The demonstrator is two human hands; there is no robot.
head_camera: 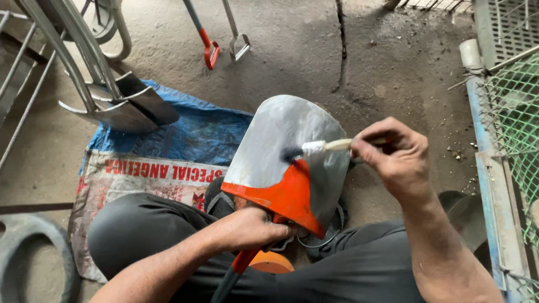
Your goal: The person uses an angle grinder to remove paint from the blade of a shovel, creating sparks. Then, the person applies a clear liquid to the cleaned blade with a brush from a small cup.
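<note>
Orange paint covering only the neck end of the silver metal shovel blade (pixel 283 148), bulk bare; left hand (pixel 250 227) clamped on orange shaft (pixel 242 261), right hand (pixel 393 154) pinching pale-handled brush (pixel 321 147) at the paint edge.

Shovel handle (pixel 227 283) cut off by bottom edge.

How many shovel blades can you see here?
3: one silver-and-orange blade held at centre by the left hand, and two bare metal blades upper left over the blue tarp. More may be off-frame.
</note>
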